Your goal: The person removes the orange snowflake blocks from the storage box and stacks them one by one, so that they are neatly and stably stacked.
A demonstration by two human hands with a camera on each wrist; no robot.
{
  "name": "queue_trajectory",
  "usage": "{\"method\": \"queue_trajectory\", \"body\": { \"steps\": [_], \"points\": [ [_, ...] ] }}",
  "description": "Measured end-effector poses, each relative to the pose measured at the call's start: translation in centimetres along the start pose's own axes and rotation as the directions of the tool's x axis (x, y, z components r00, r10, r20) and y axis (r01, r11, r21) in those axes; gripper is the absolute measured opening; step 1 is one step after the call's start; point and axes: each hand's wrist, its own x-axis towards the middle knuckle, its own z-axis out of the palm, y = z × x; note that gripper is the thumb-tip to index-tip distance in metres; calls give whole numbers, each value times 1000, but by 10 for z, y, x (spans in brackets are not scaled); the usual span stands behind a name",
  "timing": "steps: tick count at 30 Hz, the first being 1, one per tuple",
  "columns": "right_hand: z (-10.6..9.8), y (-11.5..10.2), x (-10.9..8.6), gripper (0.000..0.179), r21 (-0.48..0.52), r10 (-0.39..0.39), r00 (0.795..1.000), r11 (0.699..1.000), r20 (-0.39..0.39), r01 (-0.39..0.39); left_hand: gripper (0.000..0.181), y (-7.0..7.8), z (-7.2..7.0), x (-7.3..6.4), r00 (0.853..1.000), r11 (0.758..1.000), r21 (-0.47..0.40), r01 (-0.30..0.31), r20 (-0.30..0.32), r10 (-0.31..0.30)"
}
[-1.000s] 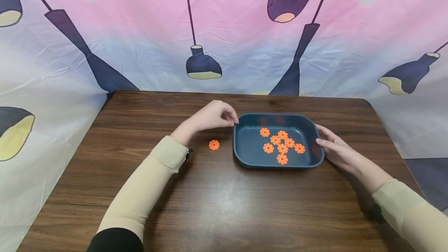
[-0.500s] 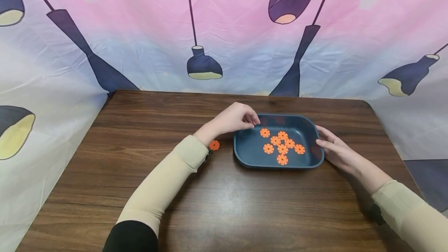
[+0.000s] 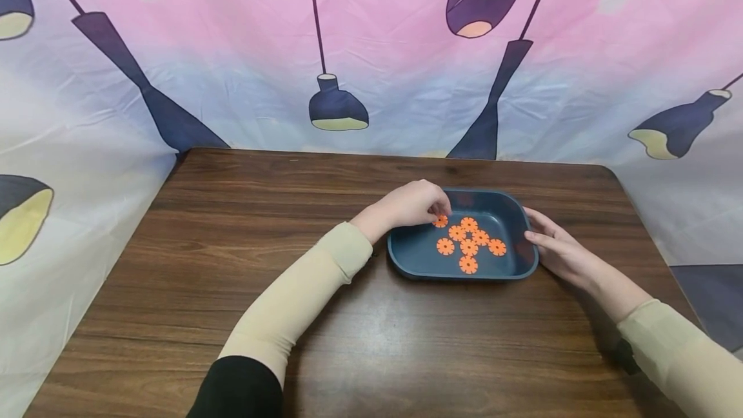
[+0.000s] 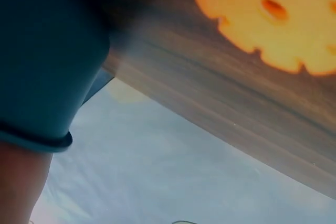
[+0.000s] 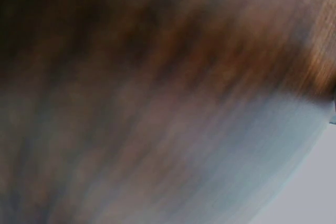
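Note:
Inside a dark blue plastic tray (image 3: 429, 269) lie several flat orange notched discs (image 3: 468, 248), each with a small center hole. My left hand (image 3: 413, 204) reaches over the tray's left rim, with bent fingers and thumb right at the upper-left orange disc (image 3: 440, 222), partly covering it. At the other end, my right hand (image 3: 560, 251) holds the tray, thumb at the rim and fingers along the outer wall. One more orange disc (image 4: 273, 19) shows large on the table in the left wrist view, beside the tray's outer wall; in the head view the left arm hides it.
The tray stands on a dark wood-grain table (image 3: 371, 353), right of its middle. Behind the table hangs a pink and blue cloth (image 3: 255, 50) printed with lamps. The right wrist view is mostly blurred.
My left hand has moved right, from outside the tray's left rim to the upper-left disc inside. Its arm now covers the disc on the table. The right hand and tray have stayed put.

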Motion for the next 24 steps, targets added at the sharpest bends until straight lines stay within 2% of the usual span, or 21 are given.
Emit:
{"method": "queue_trajectory", "body": {
  "steps": [7, 13, 24],
  "points": [
    [-1, 0, 0, 46, 3, 8, 1000, 1000, -5, -8, 23, 1, 8, 6, 1000, 996, 87, 3, 21, -5],
    [-1, -1, 1, 46, -6, 17, 1000, 1000, -8, -17, 21, -1, 11, 7, 999, 989, 147, -26, 30, 22],
    [0, 0, 0, 45, 34, -23, 999, 999, 29, 22, 28, -1, 13, 6, 997, 989, 144, -17, 82, 5]
  ]
}}
